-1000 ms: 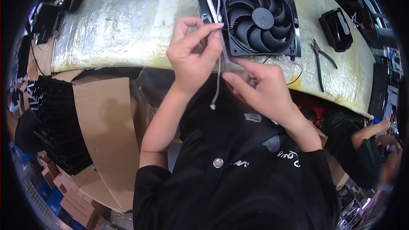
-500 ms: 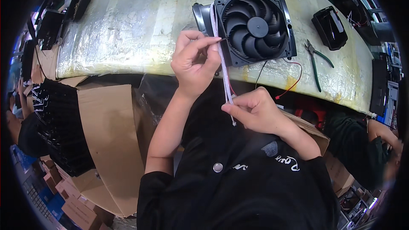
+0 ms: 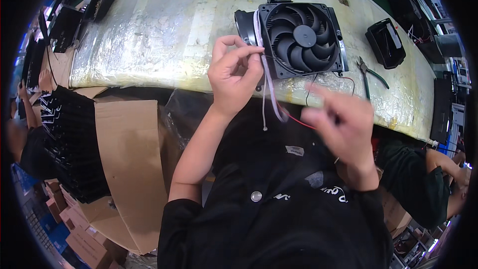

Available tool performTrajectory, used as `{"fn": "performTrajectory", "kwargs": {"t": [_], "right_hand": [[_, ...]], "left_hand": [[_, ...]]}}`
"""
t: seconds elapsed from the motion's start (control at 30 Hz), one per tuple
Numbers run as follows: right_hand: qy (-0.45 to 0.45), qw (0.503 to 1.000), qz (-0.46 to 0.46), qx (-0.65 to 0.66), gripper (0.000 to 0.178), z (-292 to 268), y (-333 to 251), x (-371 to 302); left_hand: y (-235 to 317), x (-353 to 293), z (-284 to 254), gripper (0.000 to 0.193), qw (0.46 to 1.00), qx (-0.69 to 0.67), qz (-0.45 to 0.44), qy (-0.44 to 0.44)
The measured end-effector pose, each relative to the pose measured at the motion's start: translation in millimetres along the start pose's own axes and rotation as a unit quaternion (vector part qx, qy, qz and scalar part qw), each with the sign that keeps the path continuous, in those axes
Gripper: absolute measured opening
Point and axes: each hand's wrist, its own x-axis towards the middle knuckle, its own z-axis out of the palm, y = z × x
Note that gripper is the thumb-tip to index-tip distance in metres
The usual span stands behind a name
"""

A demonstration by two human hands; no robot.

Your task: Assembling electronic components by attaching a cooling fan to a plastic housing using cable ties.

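A black fan (image 3: pixel 301 35) in a square frame lies on the bench, fixed to a dark unit behind it. White wires (image 3: pixel 269 82) run down the fan's left side, loop below the bench edge and end in a hanging tip. My left hand (image 3: pixel 236 72) is closed in a pinch at the fan's left edge, against these wires; what lies between its fingertips is too small to name. My right hand (image 3: pixel 343 122) hovers below the fan's lower right, its fingers smeared by motion. A red wire (image 3: pixel 301 122) reaches toward its thumb; whether it is held cannot be seen.
Green-handled cutters (image 3: pixel 367 74) and a black open bin (image 3: pixel 386 44) lie right of the fan on the film-covered bench (image 3: pixel 149 35). Left of my lap stands a cardboard box (image 3: pixel 127 149) beside a stack of black parts (image 3: pixel 69 144). Another person's arm (image 3: pixel 443 164) shows at far right.
My right hand has left the lower end of the white wires and moved right and up. The wires now hang in a loop. My left hand keeps its pinch beside the fan.
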Motion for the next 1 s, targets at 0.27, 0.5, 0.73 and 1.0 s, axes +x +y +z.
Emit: {"fn": "performTrajectory", "kwargs": {"t": [0.27, 0.5, 0.73, 1.0], "right_hand": [[0.103, 0.973, -0.189, -0.079, 0.021, 37.8, 25.3, 69.8], [0.131, 0.953, -0.271, -0.033, 0.014, 48.0, 30.1, 72.2], [0.101, 0.942, -0.318, 0.023, 0.016, 46.9, 48.9, 71.0], [0.260, 0.959, 0.023, -0.110, 0.021, -41.6, 140.5, -30.7]], "left_hand": [[3.6, 0.9, -6.1, 0.023, 0.999, 0.016, 0.029, -0.017], [7.9, 13.9, -17.6, 0.025, 0.986, 0.119, 0.097, -0.070], [7.3, 16.8, -12.9, 0.025, 0.986, 0.123, 0.080, -0.078], [17.1, 23.0, -17.1, 0.031, 0.959, 0.207, 0.163, -0.107]]}}
